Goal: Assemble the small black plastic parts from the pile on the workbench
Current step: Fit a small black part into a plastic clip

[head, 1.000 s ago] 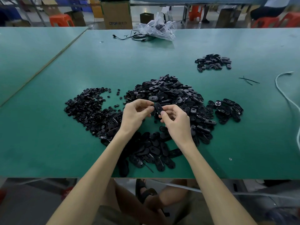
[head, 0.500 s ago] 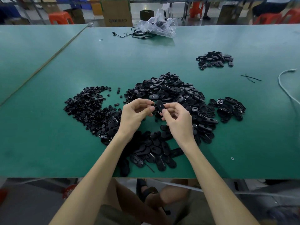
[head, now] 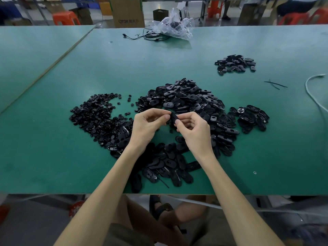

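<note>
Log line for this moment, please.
phase: assembling | left hand: pinches part | right hand: pinches same part | pile: on bench

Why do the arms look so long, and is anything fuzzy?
Head view: the wide lens stretches the arms; the left hand, right hand and black part between them look sharp; the legs under the table are dark and fuzzy; its far end shows a pale shine.

Green workbench, black plastic parts, orange stools, brown cardboard box, white cable
</note>
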{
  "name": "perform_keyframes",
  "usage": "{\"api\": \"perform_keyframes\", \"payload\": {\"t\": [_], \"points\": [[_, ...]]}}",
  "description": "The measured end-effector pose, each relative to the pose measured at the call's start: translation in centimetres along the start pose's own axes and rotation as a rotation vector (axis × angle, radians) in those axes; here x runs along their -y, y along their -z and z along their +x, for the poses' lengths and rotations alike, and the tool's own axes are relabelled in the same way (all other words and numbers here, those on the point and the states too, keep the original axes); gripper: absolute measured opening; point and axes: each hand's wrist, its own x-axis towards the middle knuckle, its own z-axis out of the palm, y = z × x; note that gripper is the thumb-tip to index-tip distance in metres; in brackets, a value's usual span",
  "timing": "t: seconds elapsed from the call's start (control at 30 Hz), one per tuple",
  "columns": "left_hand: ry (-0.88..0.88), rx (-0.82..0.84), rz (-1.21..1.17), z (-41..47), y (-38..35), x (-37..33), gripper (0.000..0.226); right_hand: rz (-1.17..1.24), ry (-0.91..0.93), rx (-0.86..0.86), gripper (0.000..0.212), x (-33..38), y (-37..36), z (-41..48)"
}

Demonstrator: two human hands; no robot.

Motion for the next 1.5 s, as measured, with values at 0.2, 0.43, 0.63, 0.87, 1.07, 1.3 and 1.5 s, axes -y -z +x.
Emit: {"api": "perform_keyframes", "payload": {"t": [0.2,0.43,0.63,0.87,1.07,1.3,1.5], "points": [[-0.007,0.059,0.093,-0.19,-0.24,-0.17,0.011,-0.053,0.023,0.011,0.008,-0.03,-0.07,0.04],[0.000,0.065,0.133,-0.03,-0.20,0.09,0.011,-0.072,0.023,0.018,0.008,-0.15,-0.02,0.10],[0.013,0.006,0.185,0.01,-0.11,0.12,0.013,-0.059,0.021,0.037,0.007,-0.17,-0.05,0.03],[0.006,0.082,0.152,-0.13,0.06,-0.34,0.034,-0.044,0.060,0.074,0.008,-0.35,0.03,0.10],[0.029,0.094,0.111,-0.18,0.02,-0.09,0.017,-0.092,0.117,0.036,0.018,-0.55,-0.14,0.23],[0.013,0.107,0.018,-0.15,0.07,-0.20,0.022,-0.040,0.066,0.056,0.008,-0.67,-0.16,0.21],[0.059,0.075,-0.021,-0.12,0.01,-0.27,0.019,0.037,0.029,0.091,0.016,-0.51,-0.09,0.05]]}}
